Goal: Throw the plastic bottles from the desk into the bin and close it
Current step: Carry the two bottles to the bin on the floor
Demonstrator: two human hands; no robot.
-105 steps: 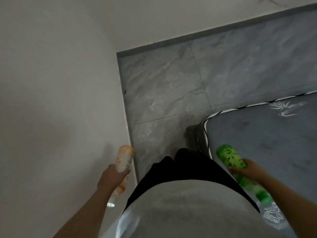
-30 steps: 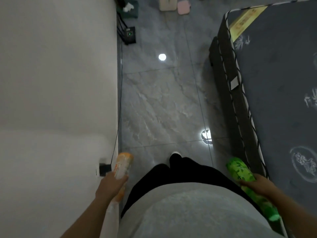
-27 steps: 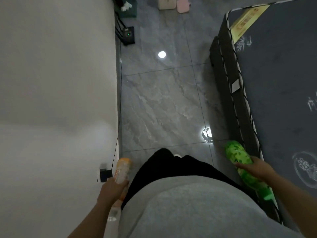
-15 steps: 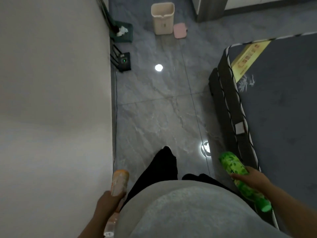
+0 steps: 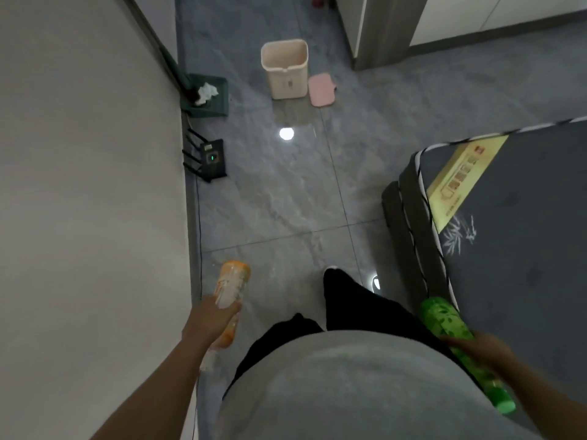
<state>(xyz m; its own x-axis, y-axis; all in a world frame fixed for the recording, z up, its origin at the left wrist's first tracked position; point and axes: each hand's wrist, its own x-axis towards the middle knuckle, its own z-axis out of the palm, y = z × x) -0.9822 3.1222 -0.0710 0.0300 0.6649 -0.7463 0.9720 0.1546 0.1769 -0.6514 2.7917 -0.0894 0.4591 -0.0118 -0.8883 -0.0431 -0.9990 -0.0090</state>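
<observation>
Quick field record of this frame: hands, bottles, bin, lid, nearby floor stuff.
left hand: grips orange-labelled plastic bottle
right hand: grips green plastic bottle, cap end toward the body
bin: beige open-topped plastic bin, upright on grey tiled floor ahead
lid: pink flat lid off, beside the bin on its right
floor items: black router, green dustpan by left wall
right side: dark grey mattress

No legible text anywhere. Yellow label (image 5: 462, 182) on the mattress (image 5: 524, 249) corner printed with red marks and small characters, too blurred to read. White bamboo-like motif just below it, no words made out. Orange bottle (image 5: 231, 290) and green bottle (image 5: 451, 328) wrappers patterned, lettering unreadable. Small mark on the bin (image 5: 286, 71) front indistinct.
</observation>
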